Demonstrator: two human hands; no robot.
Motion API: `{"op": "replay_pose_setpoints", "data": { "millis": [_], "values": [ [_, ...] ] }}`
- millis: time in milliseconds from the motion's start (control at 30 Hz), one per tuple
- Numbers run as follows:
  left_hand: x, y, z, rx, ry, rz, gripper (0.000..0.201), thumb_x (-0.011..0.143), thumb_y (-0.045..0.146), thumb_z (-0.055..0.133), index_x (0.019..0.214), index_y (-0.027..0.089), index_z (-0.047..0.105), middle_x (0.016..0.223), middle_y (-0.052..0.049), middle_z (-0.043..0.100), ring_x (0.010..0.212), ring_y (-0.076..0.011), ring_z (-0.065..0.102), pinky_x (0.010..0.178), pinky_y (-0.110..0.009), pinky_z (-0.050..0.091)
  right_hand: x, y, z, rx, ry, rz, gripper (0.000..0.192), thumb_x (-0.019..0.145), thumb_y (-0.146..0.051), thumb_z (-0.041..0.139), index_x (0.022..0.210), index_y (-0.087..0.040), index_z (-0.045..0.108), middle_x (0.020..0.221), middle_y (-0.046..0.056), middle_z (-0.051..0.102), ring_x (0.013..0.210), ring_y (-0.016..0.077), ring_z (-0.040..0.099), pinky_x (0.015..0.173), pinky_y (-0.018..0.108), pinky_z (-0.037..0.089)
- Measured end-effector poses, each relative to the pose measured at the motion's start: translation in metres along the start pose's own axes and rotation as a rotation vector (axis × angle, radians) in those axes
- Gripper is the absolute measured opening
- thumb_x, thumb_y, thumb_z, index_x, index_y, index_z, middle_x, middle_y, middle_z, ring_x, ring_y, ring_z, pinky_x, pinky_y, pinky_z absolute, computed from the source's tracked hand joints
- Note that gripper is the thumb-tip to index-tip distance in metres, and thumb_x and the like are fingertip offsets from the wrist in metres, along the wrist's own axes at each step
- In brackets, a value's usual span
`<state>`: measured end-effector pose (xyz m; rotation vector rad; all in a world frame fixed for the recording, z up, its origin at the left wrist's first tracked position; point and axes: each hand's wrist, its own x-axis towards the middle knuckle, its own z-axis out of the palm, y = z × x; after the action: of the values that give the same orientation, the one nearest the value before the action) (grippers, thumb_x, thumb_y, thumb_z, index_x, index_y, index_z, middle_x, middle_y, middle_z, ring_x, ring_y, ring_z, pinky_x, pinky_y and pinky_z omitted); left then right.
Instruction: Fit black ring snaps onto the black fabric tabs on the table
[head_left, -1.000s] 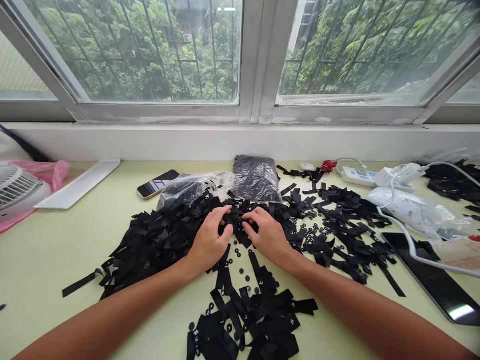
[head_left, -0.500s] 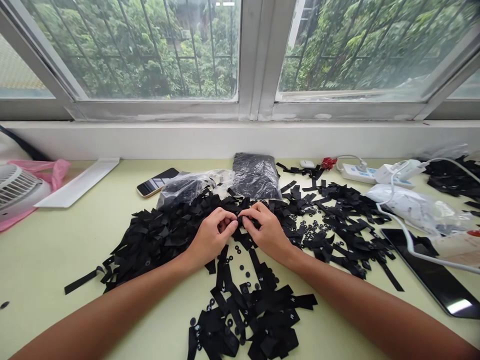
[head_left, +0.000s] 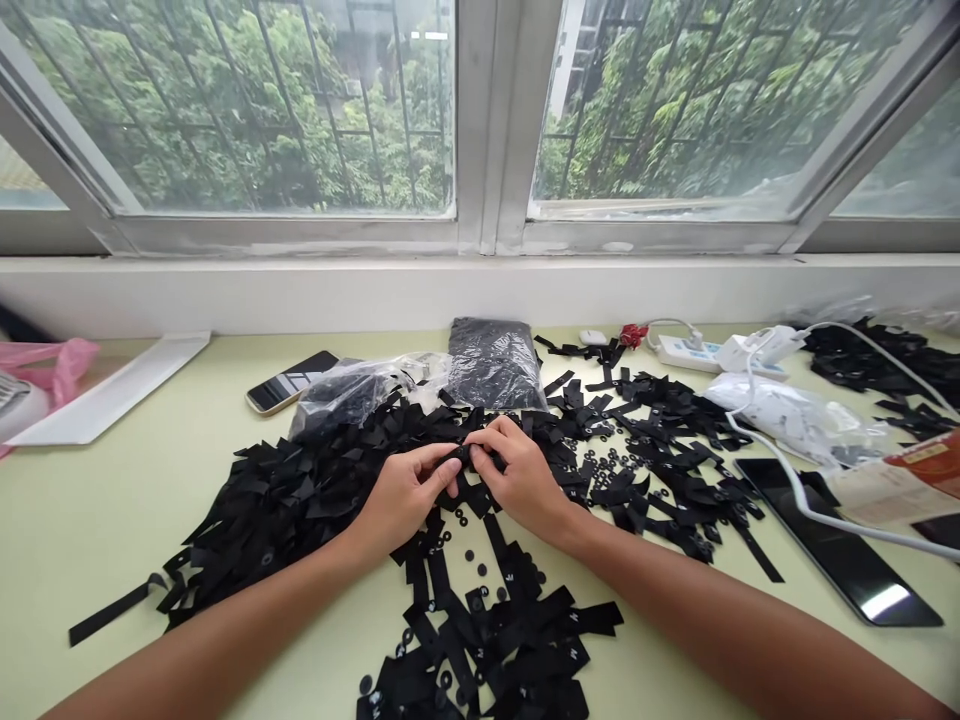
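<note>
Lying along the far left edge of the tabletop [head_left: 90, 510] are one pink bag [head_left: 56, 360] and one white strip [head_left: 112, 390], with bare green surface in front of them. One phone [head_left: 291, 381] sits beside two plastic bags [head_left: 360, 385] of black stock. Three heaps of black strips [head_left: 292, 490] spread left, near and right. At the centre the left hand [head_left: 401, 495] and right hand [head_left: 517, 480] meet, fingertips pinched together on one small black piece [head_left: 466, 455], probably a strip with a ring. Loose rings [head_left: 615, 465] lie too many to count. On the right are one power strip [head_left: 686, 352], one white cable [head_left: 795, 495] and one dark tablet [head_left: 840, 545] near the edge.
</note>
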<state>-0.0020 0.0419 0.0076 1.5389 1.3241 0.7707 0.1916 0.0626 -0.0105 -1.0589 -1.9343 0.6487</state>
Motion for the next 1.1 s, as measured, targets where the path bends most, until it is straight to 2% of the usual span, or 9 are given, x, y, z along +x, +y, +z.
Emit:
{"op": "replay_pose_setpoints", "data": {
  "millis": [67, 133, 233, 300, 467, 533, 667, 867, 1100],
  "values": [
    [-0.001, 0.001, 0.001, 0.024, -0.015, 0.009, 0.046, 0.09, 0.06, 0.052, 0.092, 0.018, 0.069, 0.069, 0.001, 0.064, 0.059, -0.0045, 0.05, 0.055, -0.016, 0.037, 0.0, 0.0, 0.0, 0.002, 0.016, 0.017, 0.017, 0.1, -0.023, 0.052, 0.109, -0.024, 0.067, 0.098, 0.003, 0.054, 0.084, 0.0146, 0.057, 0.075, 0.028, 0.046],
    [-0.002, 0.002, 0.001, 0.022, 0.005, 0.01, 0.048, 0.091, 0.06, 0.05, 0.082, 0.016, 0.065, 0.067, 0.001, 0.064, 0.057, -0.0043, 0.05, 0.054, -0.016, 0.037, -0.001, -0.001, 0.001, 0.007, 0.097, 0.046, 0.019, 0.098, -0.024, 0.055, 0.116, -0.023, 0.061, 0.101, 0.004, 0.053, 0.084, 0.0151, 0.056, 0.074, 0.028, 0.046],
    [-0.003, 0.003, 0.002, 0.021, 0.055, 0.005, 0.048, 0.091, 0.06, 0.049, 0.077, 0.015, 0.061, 0.065, 0.001, 0.063, 0.056, -0.0043, 0.049, 0.054, -0.016, 0.036, -0.002, -0.005, 0.001, 0.003, 0.173, 0.029, 0.011, 0.099, -0.028, 0.054, 0.107, -0.02, 0.055, 0.095, 0.003, 0.052, 0.082, 0.0152, 0.053, 0.072, 0.028, 0.043],
    [-0.004, 0.003, 0.003, 0.061, 0.046, 0.029, 0.047, 0.092, 0.058, 0.05, 0.076, 0.015, 0.062, 0.065, 0.002, 0.062, 0.056, -0.0039, 0.048, 0.054, -0.016, 0.035, -0.003, -0.007, 0.002, -0.045, 0.104, -0.021, 0.012, 0.102, -0.03, 0.05, 0.097, -0.02, 0.054, 0.09, 0.002, 0.052, 0.08, 0.0147, 0.052, 0.07, 0.028, 0.041],
    [-0.006, 0.004, 0.004, 0.195, -0.046, 0.128, 0.043, 0.097, 0.05, 0.044, 0.082, 0.016, 0.066, 0.07, 0.001, 0.065, 0.063, -0.0044, 0.053, 0.062, -0.016, 0.038, -0.005, -0.006, 0.005, -0.24, -0.087, -0.096, 0.024, 0.107, -0.031, 0.04, 0.095, -0.019, 0.056, 0.091, 0.004, 0.057, 0.08, 0.0158, 0.053, 0.068, 0.029, 0.039],
    [-0.007, 0.003, 0.004, 0.229, -0.071, 0.152, 0.045, 0.098, 0.048, 0.041, 0.079, 0.016, 0.065, 0.072, 0.001, 0.067, 0.066, -0.0048, 0.057, 0.067, -0.016, 0.04, -0.006, -0.005, 0.006, -0.294, -0.09, -0.127, 0.028, 0.108, -0.03, 0.034, 0.092, -0.019, 0.055, 0.091, 0.005, 0.056, 0.081, 0.0165, 0.053, 0.068, 0.029, 0.038],
    [-0.009, 0.002, 0.005, 0.253, -0.078, 0.149, 0.047, 0.099, 0.049, 0.039, 0.08, 0.017, 0.066, 0.071, 0.001, 0.068, 0.063, -0.0044, 0.058, 0.067, -0.016, 0.04, -0.007, -0.005, 0.008, -0.327, -0.01, -0.089, 0.025, 0.108, -0.035, 0.039, 0.093, -0.019, 0.052, 0.09, 0.004, 0.056, 0.076, 0.0157, 0.051, 0.063, 0.029, 0.035],
    [-0.009, -0.002, 0.004, 0.281, -0.097, 0.138, 0.048, 0.098, 0.051, 0.038, 0.076, 0.016, 0.063, 0.07, 0.0, 0.067, 0.061, -0.0038, 0.055, 0.063, -0.017, 0.036, -0.005, 0.002, 0.015, -0.452, -0.058, -0.269, 0.039, 0.11, -0.028, 0.024, 0.081, -0.019, 0.049, 0.08, 0.004, 0.054, 0.07, 0.0166, 0.048, 0.06, 0.031, 0.031],
    [-0.007, -0.001, -0.002, 0.118, -0.211, 0.096, 0.05, 0.097, 0.057, 0.037, 0.086, 0.016, 0.063, 0.069, -0.001, 0.07, 0.056, -0.0044, 0.047, 0.06, -0.019, 0.032, -0.008, 0.008, 0.016, -0.317, -0.13, -0.264, 0.041, 0.11, -0.028, 0.022, 0.078, -0.019, 0.046, 0.075, 0.003, 0.054, 0.064, 0.0141, 0.047, 0.06, 0.03, 0.033]
  ]
}}
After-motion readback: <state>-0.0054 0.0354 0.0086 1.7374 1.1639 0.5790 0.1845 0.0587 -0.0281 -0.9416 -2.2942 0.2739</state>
